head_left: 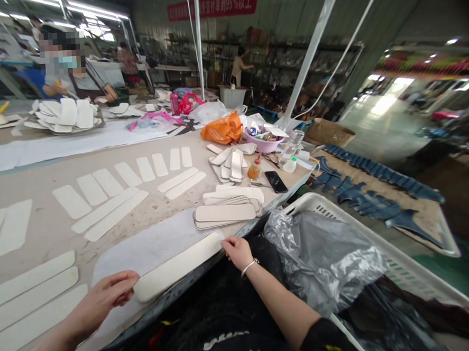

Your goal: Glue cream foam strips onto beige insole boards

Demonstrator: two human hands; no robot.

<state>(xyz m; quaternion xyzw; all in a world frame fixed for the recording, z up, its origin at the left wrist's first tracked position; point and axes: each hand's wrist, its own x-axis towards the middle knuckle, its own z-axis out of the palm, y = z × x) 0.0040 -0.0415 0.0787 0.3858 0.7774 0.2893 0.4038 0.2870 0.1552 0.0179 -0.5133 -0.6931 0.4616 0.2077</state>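
A long cream strip with rounded ends lies at the table's front edge, over a pale sheet. At its left end is my left hand, fingers closed in a pinch on the strip's edge. My right hand, with a bracelet at the wrist, pinches the strip's right end. Just beyond it sits a stack of dark-edged strips. Short cream pieces are laid out in a row farther back, and more long strips lie at the left.
A phone, a bottle of orange liquid, an orange bag and a purple basin stand at the back right. Beside the table, a white crate holds grey plastic. A person is across the table.
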